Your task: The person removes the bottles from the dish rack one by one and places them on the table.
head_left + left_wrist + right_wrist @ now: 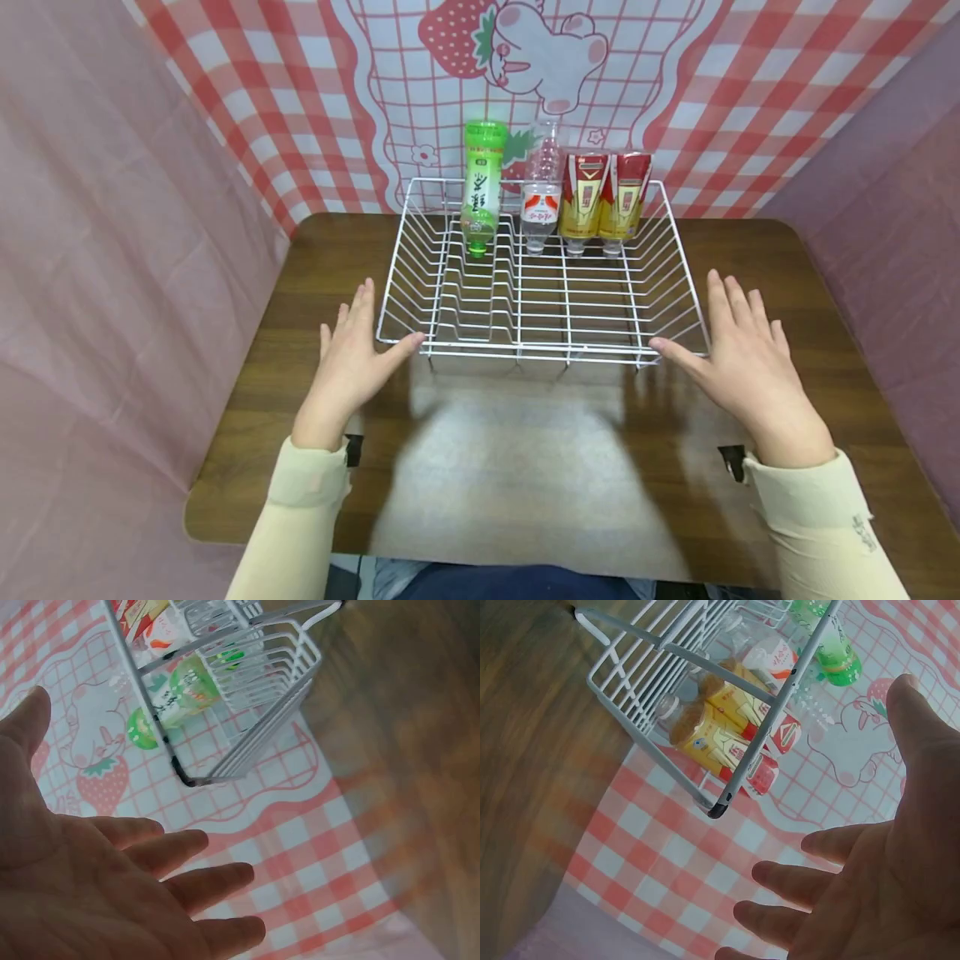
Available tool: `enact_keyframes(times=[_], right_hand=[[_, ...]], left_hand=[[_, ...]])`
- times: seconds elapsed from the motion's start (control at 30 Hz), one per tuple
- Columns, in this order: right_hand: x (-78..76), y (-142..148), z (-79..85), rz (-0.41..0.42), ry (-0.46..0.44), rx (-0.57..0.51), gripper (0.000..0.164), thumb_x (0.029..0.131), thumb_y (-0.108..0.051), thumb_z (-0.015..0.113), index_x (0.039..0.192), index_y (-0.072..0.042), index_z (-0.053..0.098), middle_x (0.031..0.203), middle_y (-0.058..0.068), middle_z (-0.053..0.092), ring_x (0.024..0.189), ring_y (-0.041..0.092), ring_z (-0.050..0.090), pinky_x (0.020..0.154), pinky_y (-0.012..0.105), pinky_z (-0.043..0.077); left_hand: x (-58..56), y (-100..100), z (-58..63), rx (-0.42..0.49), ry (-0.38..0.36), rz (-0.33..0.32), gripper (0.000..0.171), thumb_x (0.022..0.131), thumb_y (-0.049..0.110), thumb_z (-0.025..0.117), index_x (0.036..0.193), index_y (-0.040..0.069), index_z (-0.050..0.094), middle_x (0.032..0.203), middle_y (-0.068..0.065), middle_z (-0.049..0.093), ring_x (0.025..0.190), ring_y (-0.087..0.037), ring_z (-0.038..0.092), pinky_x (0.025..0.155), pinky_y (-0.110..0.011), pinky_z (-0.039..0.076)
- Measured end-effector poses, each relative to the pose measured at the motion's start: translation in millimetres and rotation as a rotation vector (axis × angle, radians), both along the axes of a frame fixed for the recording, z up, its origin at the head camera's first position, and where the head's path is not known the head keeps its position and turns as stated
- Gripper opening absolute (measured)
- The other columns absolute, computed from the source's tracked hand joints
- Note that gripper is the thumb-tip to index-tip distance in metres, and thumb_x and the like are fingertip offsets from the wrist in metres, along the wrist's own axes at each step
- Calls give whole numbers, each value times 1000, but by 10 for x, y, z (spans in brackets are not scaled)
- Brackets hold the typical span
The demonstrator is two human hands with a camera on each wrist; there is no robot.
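One rack (519,346) on table (502,483)

Head view: left hand (349,358) and right hand (752,368) frame the rack's near corners, fingers spread; thumb contact cannot be told. Inside, along the rear, upside down: green bottle (482,179), clear bottle (541,204), two gold bottles (583,198).

Left wrist view: fingers spread beside rack.

Right wrist view: fingers spread beside rack, near gold bottles
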State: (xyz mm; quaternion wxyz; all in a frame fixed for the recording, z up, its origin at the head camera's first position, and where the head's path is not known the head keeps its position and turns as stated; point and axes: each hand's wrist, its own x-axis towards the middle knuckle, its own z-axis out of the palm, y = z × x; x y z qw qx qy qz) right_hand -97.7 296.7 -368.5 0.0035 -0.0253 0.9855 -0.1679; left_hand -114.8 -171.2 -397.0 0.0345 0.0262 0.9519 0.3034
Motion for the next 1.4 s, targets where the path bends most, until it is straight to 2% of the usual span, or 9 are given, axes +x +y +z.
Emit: enact_keyframes(times=[0.27, 0.5, 0.63, 0.8, 1.1, 1.3, 1.4], right_hand=[[12, 46, -17, -8, -1, -19, 113, 91, -69, 60, 163, -10, -4, 165, 29, 0, 147, 51, -9, 110, 74, -2], [19, 68, -31, -11, -4, -47, 112, 92, -67, 60, 164, -11, -5, 165, 28, -2, 148, 49, -10, 110, 76, 0], [5, 78, -37, -10, -8, -59, 112, 92, -66, 61, 163, -11, -5, 165, 28, -3, 148, 49, -11, 109, 76, 1], [-10, 91, -48, -10, -6, -72, 112, 92, -65, 62, 163, -10, -6, 165, 27, -5, 147, 48, -12, 109, 76, 2], [-12, 113, -43, 0, -2, -103, 112, 93, -62, 64, 163, -11, -8, 166, 25, -6, 148, 47, -13, 111, 73, 2], [-26, 134, -62, 18, -15, -143, 112, 94, -58, 65, 162, -6, -7, 166, 23, -6, 149, 42, -11, 117, 62, -1], [-38, 134, -62, 12, -20, -154, 111, 95, -59, 64, 162, -4, -6, 167, 21, -4, 150, 41, -8, 118, 62, 1]], left_hand=[[-71, -9, -173, 110, -40, -15, 117, 88, 72, 62, 164, 15, -6, 169, -7, -2, 151, -39, -1, 117, -61, -7], [-127, -47, -290, 191, -96, -31, 117, 87, 69, 66, 164, 18, -5, 169, -5, -1, 152, -34, 0, 119, -58, -1], [-141, -62, -343, 214, -114, -39, 114, 88, 66, 68, 165, 22, -4, 169, -6, 2, 152, -36, 1, 119, -61, 3], [-174, -82, -421, 276, -93, -28, 109, 89, 59, 72, 165, 28, -1, 168, -10, 7, 151, -40, 5, 117, -64, 10], [-229, -120, -504, 323, -56, -39, 107, 91, 50, 75, 165, 26, 2, 164, -21, 18, 149, -47, 9, 117, -63, 13], [-236, -118, -509, 337, -48, -37, 109, 89, 46, 78, 165, 26, 3, 162, -22, 25, 145, -44, 25, 116, -61, 22], [-233, -110, -507, 336, -45, -30, 109, 89, 45, 79, 165, 26, 4, 163, -21, 26, 143, -42, 31, 115, -59, 26]])
